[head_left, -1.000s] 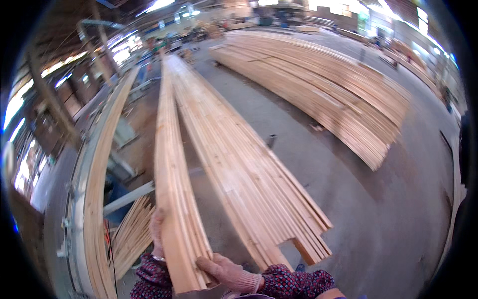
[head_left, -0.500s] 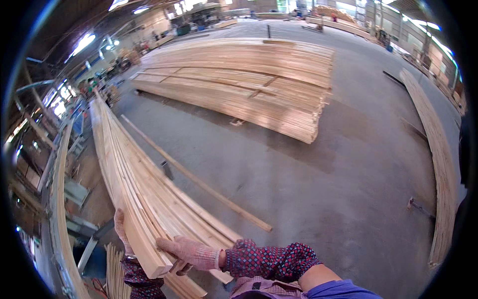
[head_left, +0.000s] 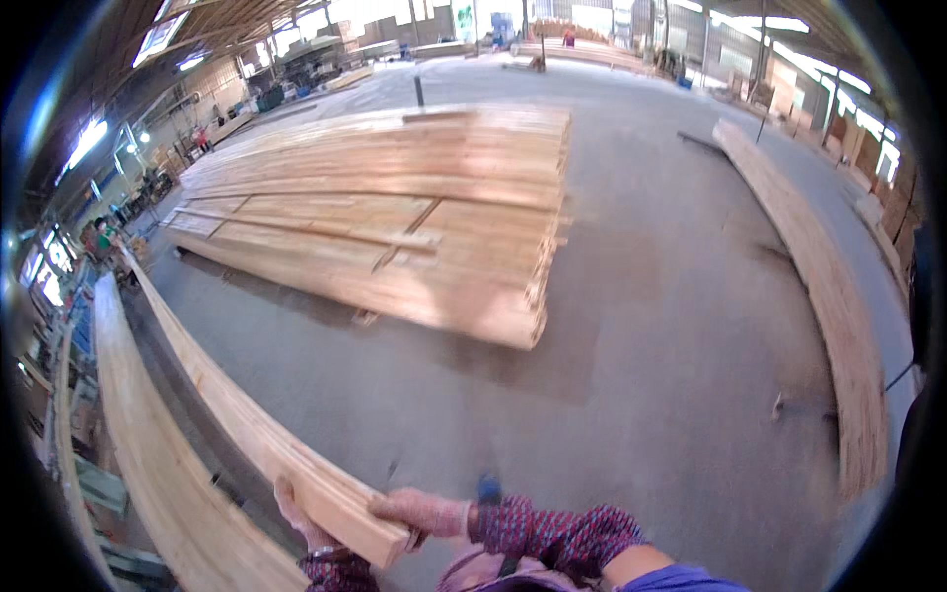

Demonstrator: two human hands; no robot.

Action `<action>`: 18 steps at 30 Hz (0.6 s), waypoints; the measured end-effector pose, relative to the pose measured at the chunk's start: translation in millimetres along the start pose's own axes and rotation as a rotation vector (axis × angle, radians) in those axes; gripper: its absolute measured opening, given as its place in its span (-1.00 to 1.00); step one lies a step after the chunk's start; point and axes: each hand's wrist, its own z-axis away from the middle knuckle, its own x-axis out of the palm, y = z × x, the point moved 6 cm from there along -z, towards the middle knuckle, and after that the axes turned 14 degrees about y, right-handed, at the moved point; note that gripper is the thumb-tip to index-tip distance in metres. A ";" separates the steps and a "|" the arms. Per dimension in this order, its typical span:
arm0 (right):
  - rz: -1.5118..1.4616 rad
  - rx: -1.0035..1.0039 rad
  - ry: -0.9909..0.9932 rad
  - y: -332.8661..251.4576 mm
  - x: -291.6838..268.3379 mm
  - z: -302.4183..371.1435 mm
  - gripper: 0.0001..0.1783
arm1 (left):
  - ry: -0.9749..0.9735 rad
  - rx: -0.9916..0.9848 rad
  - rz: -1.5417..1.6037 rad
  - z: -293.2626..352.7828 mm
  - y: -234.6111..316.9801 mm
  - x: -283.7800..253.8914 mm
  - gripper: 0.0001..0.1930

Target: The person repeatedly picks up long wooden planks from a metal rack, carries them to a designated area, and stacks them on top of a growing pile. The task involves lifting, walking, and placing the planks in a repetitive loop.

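A long bundle of pale wooden boards (head_left: pixel 258 436) runs from my hands to the far left. My gloved left hand (head_left: pixel 302 515) is closed around the near end from its left side. From the right, my gloved right hand (head_left: pixel 426 513) grips the same end, thumb on top and fingers mostly hidden beneath. Left of the bundle, apart from it, lies a long stack of similar boards (head_left: pixel 158 449). Patterned sleeves cover both my forearms.
A wide, low pile of boards (head_left: pixel 395 276) stands on the grey floor ahead. Another long stack (head_left: pixel 824 296) lies on supports at the right. A person in green (head_left: pixel 103 237) is near the bundle's far end. Machinery lines the left edge.
The bundle in my hands has moved right, off the left stack, with a gap between them now. My view has turned, so the big pile sits further left and lower.
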 end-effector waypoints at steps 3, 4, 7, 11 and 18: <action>0.003 0.043 0.058 -2.7 -85.4 -30.5 -0.40 | 0.077 -0.271 0.013 -38.3 -89.6 29.1 -0.08; -0.044 0.068 0.045 -18.5 -107.6 -29.7 -0.39 | 0.102 -0.216 -0.001 -46.7 -97.7 52.5 -0.12; -0.050 0.079 0.095 -64.4 -170.7 -29.9 -0.38 | 0.086 -0.195 0.007 -53.4 -117.8 128.9 -0.20; -0.017 0.092 0.065 -100.0 -249.2 -50.3 -0.35 | 0.120 -0.159 0.027 -80.5 -160.5 192.1 -0.21; 0.137 0.071 0.006 -184.0 -380.7 -92.6 -0.36 | 0.334 -0.028 -0.154 -116.4 -202.0 343.8 -0.16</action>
